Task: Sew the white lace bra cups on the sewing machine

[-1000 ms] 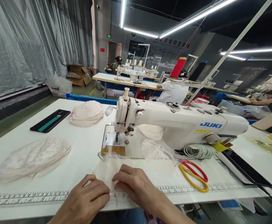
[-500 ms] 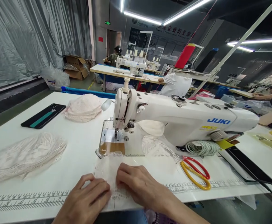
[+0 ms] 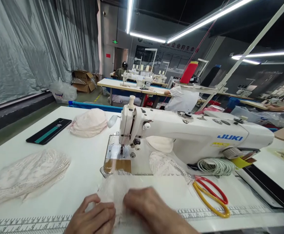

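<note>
A sheer white fabric piece point(image 3: 111, 190) lies at the table's front, below the sewing machine's needle plate. My left hand point(image 3: 93, 213) is closed at its left side, fingers curled onto the cloth. At its right side, my right hand point(image 3: 148, 204) is blurred by motion, with bent fingers closed on the cloth; its fingertips are partly hidden. Beyond both hands stands the white sewing machine point(image 3: 190, 130), its presser foot point(image 3: 122, 150) apart from my hands. The fabric's far edge reaches the brown patch point(image 3: 117, 165) on the machine bed.
At left lie a lace-edged fabric stack point(image 3: 30, 172), a pale round stack point(image 3: 89, 122) and a black phone-like slab point(image 3: 49, 131). Right of my hands are scissors with red and yellow handles point(image 3: 211, 196), a lace piece point(image 3: 165, 164) and a coiled cord point(image 3: 215, 165). A printed ruler point(image 3: 27, 224) runs along the front edge.
The camera has tilted up, so the table and machine sit lower in view. My right hand has moved and blurred. The fabric between my hands looks more bunched.
</note>
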A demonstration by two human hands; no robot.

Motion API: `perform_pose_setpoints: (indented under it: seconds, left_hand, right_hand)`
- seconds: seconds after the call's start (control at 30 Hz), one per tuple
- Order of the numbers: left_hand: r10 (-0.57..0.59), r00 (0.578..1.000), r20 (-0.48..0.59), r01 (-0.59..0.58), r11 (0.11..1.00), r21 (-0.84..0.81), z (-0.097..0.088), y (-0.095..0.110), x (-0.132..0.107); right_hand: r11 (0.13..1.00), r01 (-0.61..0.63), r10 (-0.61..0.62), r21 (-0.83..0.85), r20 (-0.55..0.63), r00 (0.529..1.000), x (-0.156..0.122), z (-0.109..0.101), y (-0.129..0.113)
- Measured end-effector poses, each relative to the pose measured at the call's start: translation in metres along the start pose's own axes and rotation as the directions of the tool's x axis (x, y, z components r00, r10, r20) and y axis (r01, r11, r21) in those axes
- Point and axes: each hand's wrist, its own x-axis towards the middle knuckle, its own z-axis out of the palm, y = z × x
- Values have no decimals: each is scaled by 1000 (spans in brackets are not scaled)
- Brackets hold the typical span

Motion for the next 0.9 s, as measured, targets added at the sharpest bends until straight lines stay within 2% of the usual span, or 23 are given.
perform_pose_setpoints:
  seconds: [0.03, 0.07, 0.17, 0.23, 0.3, 0.4, 0.47, 0.57, 0.63, 0.7, 0.8, 0.9]
  left_hand:
    - [-8, 999, 40, 9, 1000, -25, -1, 1, -1]
    - [-15, 995, 95, 20, 999, -44, -4, 3, -1]
    - [-37, 987, 158, 46, 997, -59, -13, 6, 2]
    - [-41, 988, 146, 50, 997, -57, -16, 8, 3]
    - [-47, 990, 131, 55, 997, -59, -15, 10, 3]
    - [-61, 989, 135, 71, 995, -73, -14, 11, 2]
    - [-76, 984, 159, 92, 991, -92, -15, 11, 3]
    - [-124, 972, 199, 152, 980, -127, -19, 11, 7]
    - [-154, 965, 212, 187, 972, -146, -22, 13, 10]
    - [-170, 964, 204, 204, 966, -158, -23, 14, 12]
    - [-183, 963, 200, 218, 961, -169, -23, 15, 14]
    - [-188, 959, 210, 225, 959, -171, -23, 15, 15]
  right_hand:
    - [994, -60, 48, -91, -129, 990, -3, -7, 4]
    - [987, -126, 104, -99, -203, 974, -7, -14, 8]
    - [960, -271, 234, -70, -329, 915, -30, -22, 10]
    - [958, -286, 280, 28, -320, 905, -46, -16, -2]
    - [964, -253, 267, 88, -242, 933, -56, -3, -21]
    - [980, -185, 194, 76, -148, 970, -58, 17, -44]
    - [991, -131, 133, 24, -150, 980, -52, 26, -50]
    - [993, 4, -25, -115, -188, 982, -40, 36, -48]
    - [965, 83, -143, -248, -237, 961, -34, 43, -46]
    - [923, 90, -215, -375, -305, 928, -29, 51, -45]
    - [880, 46, -249, -473, -375, 893, -26, 61, -45]
    - [882, 30, -248, -471, -409, 878, -23, 67, -44]
